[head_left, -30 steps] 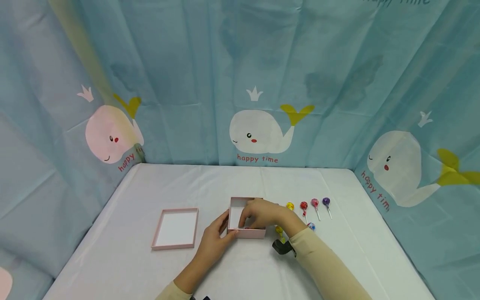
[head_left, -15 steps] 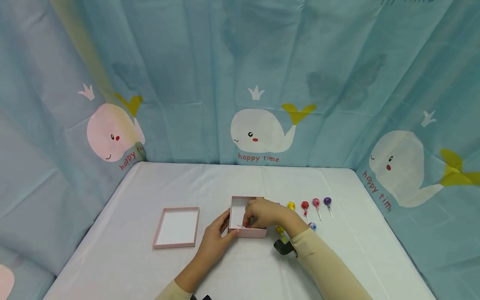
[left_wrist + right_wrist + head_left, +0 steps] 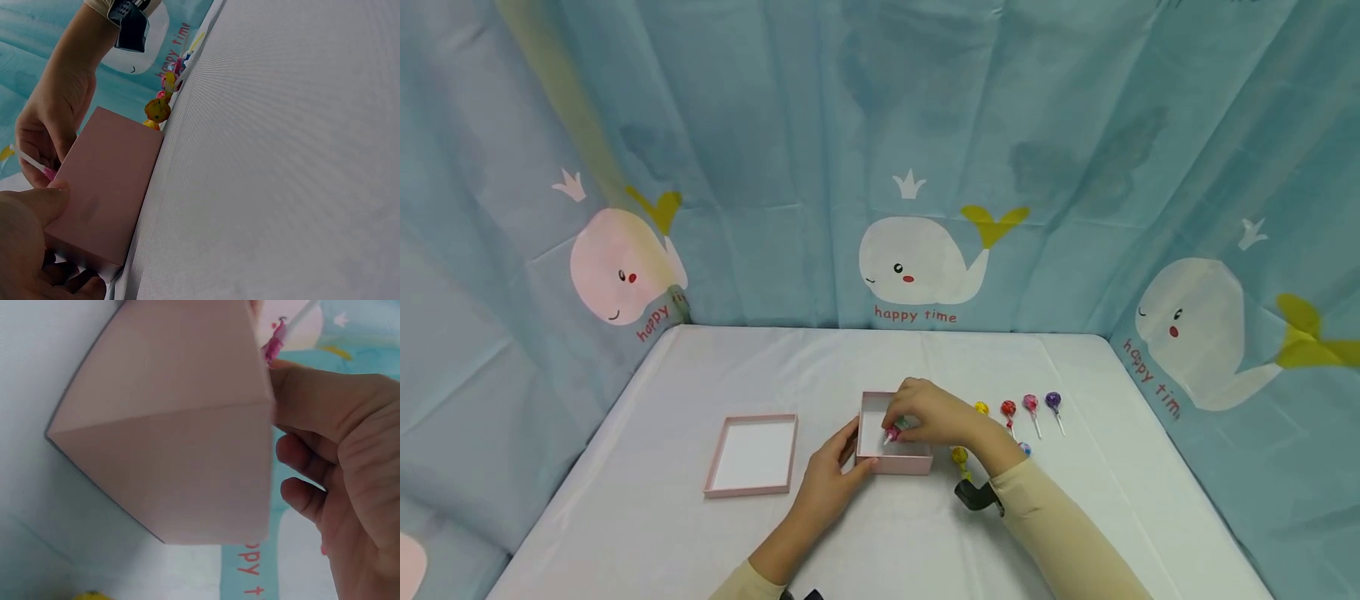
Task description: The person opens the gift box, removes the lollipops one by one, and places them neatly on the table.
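A pink open-topped box (image 3: pixel 902 466) with a white inside stands at the middle of the table. My left hand (image 3: pixel 826 475) grips its left side, the thumb on the near wall and the fingers round the corner. Over the opening, my right hand (image 3: pixel 936 414) pinches a lollipop (image 3: pixel 892 434) with a pink wrapper. Its white stick (image 3: pixel 28 159) sticks out past the fingertips in the left wrist view; the candy head is mostly hidden by the fingers. In the right wrist view the box wall (image 3: pixel 187 469) hides part of the right hand's fingertips.
The box's lid (image 3: pixel 750 457) lies inside up on the left. To the right are several lollipops: yellow (image 3: pixel 959 455), red (image 3: pixel 1008 408), pink (image 3: pixel 1031 403), purple (image 3: pixel 1053 401) and a blue one (image 3: pixel 1024 448) partly behind the right forearm.
My right hand has risen from low inside the box to above its opening, bringing the pink-wrapped lollipop up into sight. The left hand keeps its hold on the box.
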`<state>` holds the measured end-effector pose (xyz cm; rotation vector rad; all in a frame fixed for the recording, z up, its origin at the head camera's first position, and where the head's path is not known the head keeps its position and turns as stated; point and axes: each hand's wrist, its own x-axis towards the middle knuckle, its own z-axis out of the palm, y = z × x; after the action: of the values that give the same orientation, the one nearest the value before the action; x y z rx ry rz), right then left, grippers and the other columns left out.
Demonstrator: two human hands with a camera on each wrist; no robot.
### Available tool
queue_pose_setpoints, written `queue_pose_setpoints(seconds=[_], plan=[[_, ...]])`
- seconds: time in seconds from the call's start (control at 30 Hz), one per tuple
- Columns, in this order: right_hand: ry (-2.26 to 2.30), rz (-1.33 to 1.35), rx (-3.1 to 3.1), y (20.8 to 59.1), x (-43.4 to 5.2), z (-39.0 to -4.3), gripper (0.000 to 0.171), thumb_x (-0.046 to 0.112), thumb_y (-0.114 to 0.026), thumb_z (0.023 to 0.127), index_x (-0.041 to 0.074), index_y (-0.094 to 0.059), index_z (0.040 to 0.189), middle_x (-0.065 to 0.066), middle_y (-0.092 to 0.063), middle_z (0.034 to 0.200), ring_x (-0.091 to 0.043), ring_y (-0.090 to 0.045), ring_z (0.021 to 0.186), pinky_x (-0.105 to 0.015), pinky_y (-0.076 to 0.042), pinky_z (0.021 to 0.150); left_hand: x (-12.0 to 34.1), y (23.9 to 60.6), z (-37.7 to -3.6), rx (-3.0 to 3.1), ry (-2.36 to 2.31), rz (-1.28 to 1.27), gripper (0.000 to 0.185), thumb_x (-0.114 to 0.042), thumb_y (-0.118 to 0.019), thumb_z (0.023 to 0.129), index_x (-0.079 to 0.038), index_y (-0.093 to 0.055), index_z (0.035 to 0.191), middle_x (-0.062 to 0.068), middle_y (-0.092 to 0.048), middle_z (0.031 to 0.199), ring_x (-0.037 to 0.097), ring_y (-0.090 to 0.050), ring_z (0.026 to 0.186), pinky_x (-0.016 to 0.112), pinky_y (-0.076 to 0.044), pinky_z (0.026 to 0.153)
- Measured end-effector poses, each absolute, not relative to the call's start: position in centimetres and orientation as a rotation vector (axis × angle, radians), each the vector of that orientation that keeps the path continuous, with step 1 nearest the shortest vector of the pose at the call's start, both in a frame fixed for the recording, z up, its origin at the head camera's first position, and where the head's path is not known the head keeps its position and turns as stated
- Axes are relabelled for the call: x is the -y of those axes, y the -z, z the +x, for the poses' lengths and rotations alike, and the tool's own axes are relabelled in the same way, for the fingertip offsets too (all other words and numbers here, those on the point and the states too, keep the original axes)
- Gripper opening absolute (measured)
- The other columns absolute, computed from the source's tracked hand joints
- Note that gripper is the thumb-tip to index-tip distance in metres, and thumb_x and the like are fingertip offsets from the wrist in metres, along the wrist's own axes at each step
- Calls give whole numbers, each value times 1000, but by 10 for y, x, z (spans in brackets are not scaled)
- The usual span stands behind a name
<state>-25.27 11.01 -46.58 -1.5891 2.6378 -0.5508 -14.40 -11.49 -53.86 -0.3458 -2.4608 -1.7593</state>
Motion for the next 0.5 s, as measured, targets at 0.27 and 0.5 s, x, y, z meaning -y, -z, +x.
queue_pose_setpoints(seconds=[0.27, 0.5], plan=[[658, -1564, -2713, 446, -131, -241, 22, 21, -84, 88, 24, -78, 108, 15, -72, 110, -8, -55, 110, -30, -52, 97, 113, 537, -143, 2476, 1749, -341, 80, -25, -80, 91, -3, -40, 156, 15, -44, 158, 26, -46, 143, 29, -45, 114], [855, -1563, -2793, 437, -161, -228, 25, 11, -85, 85, 20, -76, 108, 12, -71, 111, -11, -55, 110, -34, -53, 94, 113, 536, -142, 2481, 1746, -326, 80, -25, -80, 91, -5, -39, 157, 15, -44, 158, 27, -45, 144, 31, -45, 115]])
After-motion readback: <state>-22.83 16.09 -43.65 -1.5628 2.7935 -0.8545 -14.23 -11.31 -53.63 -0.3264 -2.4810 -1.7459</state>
